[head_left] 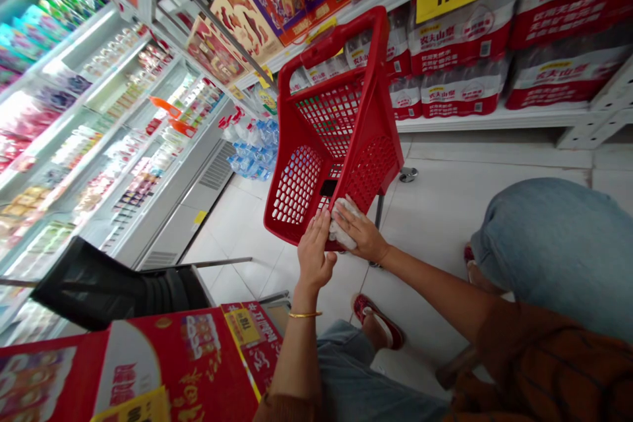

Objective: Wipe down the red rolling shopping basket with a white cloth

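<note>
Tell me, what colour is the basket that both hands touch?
Red, seen in the head view: basket.

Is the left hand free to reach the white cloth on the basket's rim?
Probably yes: the left hand rests on the red basket beside the white cloth, though the right hand covers part of it.

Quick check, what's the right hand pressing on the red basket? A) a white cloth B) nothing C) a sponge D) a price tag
A: the right hand presses a white cloth against the red basket's near end; the left hand rests beside it.
</note>
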A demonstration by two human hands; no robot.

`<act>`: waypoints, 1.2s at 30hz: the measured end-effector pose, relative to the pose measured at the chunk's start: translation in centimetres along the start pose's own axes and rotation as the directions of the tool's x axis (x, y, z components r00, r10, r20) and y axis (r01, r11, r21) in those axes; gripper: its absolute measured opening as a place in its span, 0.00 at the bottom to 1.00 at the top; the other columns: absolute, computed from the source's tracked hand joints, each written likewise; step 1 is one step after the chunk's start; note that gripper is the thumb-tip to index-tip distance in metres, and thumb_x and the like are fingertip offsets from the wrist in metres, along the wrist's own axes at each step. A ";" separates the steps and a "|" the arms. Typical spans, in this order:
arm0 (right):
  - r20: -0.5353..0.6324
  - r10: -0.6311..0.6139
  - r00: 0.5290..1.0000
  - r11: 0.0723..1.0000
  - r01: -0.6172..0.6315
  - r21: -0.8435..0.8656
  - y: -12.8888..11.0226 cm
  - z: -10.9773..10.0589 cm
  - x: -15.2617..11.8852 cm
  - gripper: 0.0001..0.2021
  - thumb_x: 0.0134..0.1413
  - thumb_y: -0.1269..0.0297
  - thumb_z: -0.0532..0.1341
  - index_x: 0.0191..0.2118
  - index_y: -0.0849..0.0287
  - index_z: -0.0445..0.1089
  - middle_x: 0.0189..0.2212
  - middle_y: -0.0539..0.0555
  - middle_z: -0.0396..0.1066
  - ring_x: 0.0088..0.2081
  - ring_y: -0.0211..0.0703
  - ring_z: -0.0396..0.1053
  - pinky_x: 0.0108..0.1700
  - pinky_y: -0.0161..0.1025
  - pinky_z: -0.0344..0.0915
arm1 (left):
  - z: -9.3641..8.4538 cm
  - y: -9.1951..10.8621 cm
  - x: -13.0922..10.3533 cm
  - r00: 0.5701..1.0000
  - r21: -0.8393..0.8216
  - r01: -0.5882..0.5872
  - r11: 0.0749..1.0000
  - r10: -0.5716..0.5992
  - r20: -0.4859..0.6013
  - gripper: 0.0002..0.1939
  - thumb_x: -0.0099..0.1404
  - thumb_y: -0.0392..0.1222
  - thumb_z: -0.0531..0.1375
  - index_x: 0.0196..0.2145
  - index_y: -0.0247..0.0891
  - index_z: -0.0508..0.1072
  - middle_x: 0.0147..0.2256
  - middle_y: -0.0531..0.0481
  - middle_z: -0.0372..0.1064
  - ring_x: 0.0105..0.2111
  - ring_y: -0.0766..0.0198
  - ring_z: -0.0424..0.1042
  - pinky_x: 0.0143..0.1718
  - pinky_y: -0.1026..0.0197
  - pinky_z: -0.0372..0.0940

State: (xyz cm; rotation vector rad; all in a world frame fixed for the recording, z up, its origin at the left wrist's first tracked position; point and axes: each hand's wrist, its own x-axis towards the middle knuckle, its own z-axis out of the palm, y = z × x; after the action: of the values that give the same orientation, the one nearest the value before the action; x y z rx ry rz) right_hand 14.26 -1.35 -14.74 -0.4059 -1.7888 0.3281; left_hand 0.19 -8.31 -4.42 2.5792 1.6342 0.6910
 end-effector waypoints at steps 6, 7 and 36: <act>0.014 -0.031 0.999 1.000 0.031 -0.006 0.2 -0.1 0.1 0.37 0.62 0.70 0.56 0.71 0.61 0.36 0.68 0.66 0.49 0.70 0.56 0.41 0.66 0.68 0.51 | 0.0 -0.3 -0.1 1.000 -0.005 0.007 1.000 -0.007 -0.004 0.42 0.70 0.67 0.32 0.69 0.34 0.50 0.66 0.37 0.54 0.67 0.52 0.52 0.65 0.46 0.51; 0.018 -0.038 0.999 0.999 0.038 -0.011 0.3 -0.1 0.0 0.37 0.62 0.70 0.56 0.71 0.61 0.36 0.68 0.67 0.49 0.70 0.57 0.40 0.66 0.68 0.51 | 0.0 -0.4 -0.1 1.000 -0.010 0.006 1.000 -0.006 -0.007 0.42 0.70 0.67 0.32 0.69 0.34 0.51 0.66 0.37 0.54 0.67 0.52 0.52 0.65 0.46 0.51; 0.056 -0.018 0.998 1.000 0.019 -0.025 0.6 1.2 -0.3 0.28 0.62 0.69 0.56 0.67 0.56 0.54 0.65 0.58 0.59 0.71 0.56 0.32 0.66 0.70 0.49 | -0.7 -2.1 -0.6 0.997 0.015 0.075 0.997 -0.075 -0.014 0.40 0.71 0.65 0.33 0.68 0.35 0.53 0.66 0.38 0.54 0.67 0.52 0.51 0.65 0.47 0.52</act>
State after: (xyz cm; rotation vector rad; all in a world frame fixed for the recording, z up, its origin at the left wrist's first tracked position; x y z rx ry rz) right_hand 13.26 -0.93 -15.57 -0.4015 -1.8522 0.3067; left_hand -2.14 -8.03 -4.49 2.5138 1.7367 0.6958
